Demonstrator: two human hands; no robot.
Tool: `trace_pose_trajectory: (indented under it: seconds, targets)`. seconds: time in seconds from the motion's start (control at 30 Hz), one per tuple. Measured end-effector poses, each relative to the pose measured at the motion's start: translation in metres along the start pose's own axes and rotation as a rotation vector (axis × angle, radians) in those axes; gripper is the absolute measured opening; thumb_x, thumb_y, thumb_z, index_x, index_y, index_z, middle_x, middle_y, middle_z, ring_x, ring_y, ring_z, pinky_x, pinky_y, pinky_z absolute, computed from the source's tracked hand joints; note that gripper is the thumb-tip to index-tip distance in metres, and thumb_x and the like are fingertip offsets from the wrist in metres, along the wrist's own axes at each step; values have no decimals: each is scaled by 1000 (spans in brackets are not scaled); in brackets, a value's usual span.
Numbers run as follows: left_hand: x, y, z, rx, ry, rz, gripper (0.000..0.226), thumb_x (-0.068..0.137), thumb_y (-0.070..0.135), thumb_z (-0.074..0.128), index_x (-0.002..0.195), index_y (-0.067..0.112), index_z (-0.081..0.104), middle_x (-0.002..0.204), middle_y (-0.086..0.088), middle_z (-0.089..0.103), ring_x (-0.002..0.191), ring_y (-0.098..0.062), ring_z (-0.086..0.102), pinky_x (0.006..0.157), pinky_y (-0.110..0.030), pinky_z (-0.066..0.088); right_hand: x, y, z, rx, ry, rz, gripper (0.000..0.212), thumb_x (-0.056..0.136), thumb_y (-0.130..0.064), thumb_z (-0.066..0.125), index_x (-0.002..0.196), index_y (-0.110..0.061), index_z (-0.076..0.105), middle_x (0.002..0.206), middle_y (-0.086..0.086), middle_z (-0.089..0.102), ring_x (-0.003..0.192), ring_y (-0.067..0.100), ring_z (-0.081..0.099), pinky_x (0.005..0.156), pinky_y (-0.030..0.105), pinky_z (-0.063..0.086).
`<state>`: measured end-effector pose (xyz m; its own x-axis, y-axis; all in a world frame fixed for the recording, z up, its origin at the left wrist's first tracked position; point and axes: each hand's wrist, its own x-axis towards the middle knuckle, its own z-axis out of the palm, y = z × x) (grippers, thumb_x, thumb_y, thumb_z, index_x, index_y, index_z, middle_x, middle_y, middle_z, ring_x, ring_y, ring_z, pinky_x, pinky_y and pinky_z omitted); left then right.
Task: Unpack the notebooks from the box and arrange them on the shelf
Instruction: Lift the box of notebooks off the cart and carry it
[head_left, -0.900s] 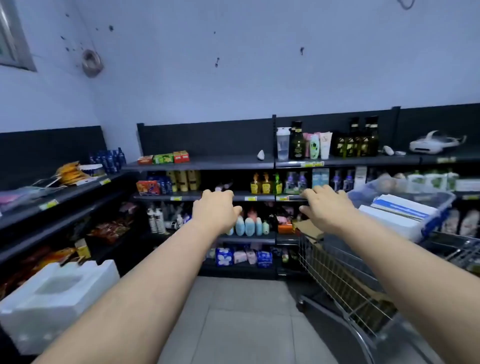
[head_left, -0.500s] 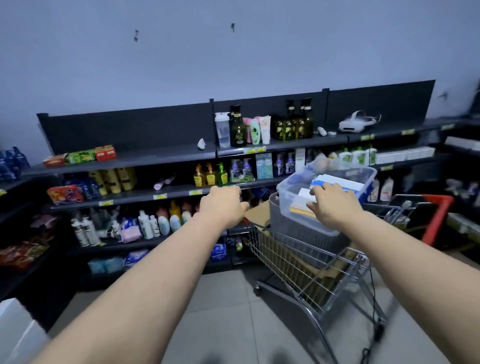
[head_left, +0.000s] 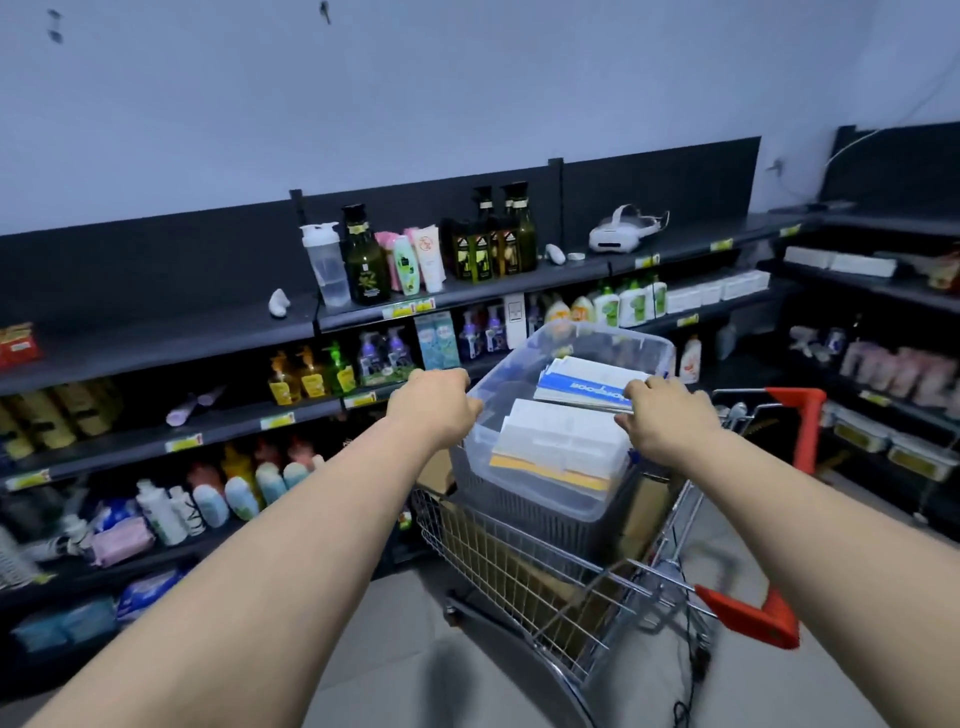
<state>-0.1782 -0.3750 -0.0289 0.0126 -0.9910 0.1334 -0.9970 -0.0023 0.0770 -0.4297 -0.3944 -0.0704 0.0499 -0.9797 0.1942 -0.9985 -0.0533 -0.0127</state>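
A clear plastic box (head_left: 597, 340) sits in a wire shopping cart (head_left: 498, 566), right of centre. Inside it, a blue-and-white notebook (head_left: 587, 384) lies far and white notebooks (head_left: 561, 441) lie near. The left hand (head_left: 436, 410) curls at the box's left rim. The right hand (head_left: 670, 423) lies over its right rim, fingertips touching the blue-and-white notebook. Dark shelves (head_left: 156, 322) of bottles run behind.
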Motion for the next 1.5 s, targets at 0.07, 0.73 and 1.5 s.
trace_pose_trajectory:
  seconds: [0.07,0.73,1.5]
  targets:
    - [22,3,7,2,-12,17,39,97,43,45,123,15,54,120,-12,61,113,-31,52,84,-42,51,12,8,6,-2,0,29,45,96,-46,44,130,-16,46,131,8,50,124,29,44,97,45,38]
    - [254,-26,111,-97,-240,245,56,96,42,47,144,15,34,138,-13,50,127,-34,44,97,-44,45,130,-3,76,149,-62,512,57,93,-44,49,138,-13,33,136,15,43,126,36,41,97,46,40]
    - [282,-13,154,-410,-221,191,67,94,2,38,155,23,17,145,-13,45,114,-34,56,88,-43,52,140,0,116,449,-96,732,63,96,-22,49,149,-26,14,134,23,37,109,41,54,87,43,45]
